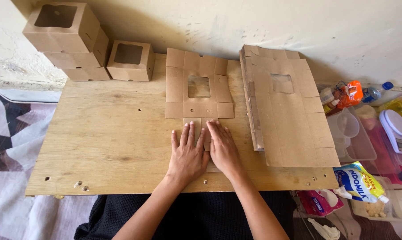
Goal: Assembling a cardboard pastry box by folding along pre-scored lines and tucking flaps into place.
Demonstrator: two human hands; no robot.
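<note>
Both hands flat, palms down, side by side on the near part of a flat cardboard box blank [199,91]. Left hand [187,153] has fingers spread slightly, fingertips pointing away from the person; right hand [223,149] lies just beside it, fingers straight and close together, the two hands touching at the inner edges. Neither pinches or grips anything, they only press down on the cardboard. The lower flaps of the blank are mostly hidden under the hands.

The blank lies unfolded on a plywood board [107,133], centre, reaching toward the wall; a square window cut-out sits in its middle panel. Creases divide it into panels.

Right of the hands, near but apart: a stack of flat blanks [289,115] of the same kind, top one with the same window hole, edges of the stack fanned at its left side.

Far left, at the wall: three folded boxes [83,42] with window openings, two stacked, one beside them.

Off the board's right edge: clear plastic containers [352,138], an orange packet [352,93], a kitchen scale [398,129], a blue-and-white pouch [358,180]. Patterned fabric [10,129] lies left of the board.
</note>
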